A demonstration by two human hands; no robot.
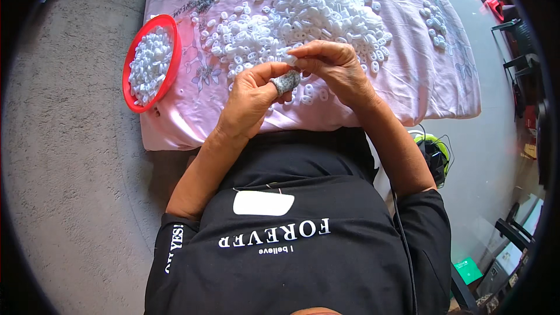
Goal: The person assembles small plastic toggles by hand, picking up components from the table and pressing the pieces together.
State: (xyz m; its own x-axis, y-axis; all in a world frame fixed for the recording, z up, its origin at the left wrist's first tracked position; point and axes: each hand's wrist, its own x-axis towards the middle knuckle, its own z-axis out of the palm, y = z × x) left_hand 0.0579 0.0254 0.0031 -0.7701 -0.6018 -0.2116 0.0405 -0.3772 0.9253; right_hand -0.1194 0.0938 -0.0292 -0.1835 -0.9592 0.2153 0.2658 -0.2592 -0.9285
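Above the near part of the pile, my two hands meet at the fingertips. Between them is a small white oval plastic piece [290, 59], partly covered by fingers. My right hand [338, 73] pinches it with thumb and forefinger. My left hand [251, 93] is closed, its fingertips pressed against the same piece from the left and below. A grey knitted finger cover [285, 82] wraps a digit of my left hand. Just beyond lies a big heap of similar white oval pieces [326, 9], many with holes in them. A few loose ones lie under my hands.
A red basin [175, 61] filled with white pieces sits at the left edge of the pink cloth [408, 76]. A small cluster of white pieces [433, 23] lies on the right. Grey floor [76, 140] surrounds the table; a black and lime-green object [436, 157] stands at the right.
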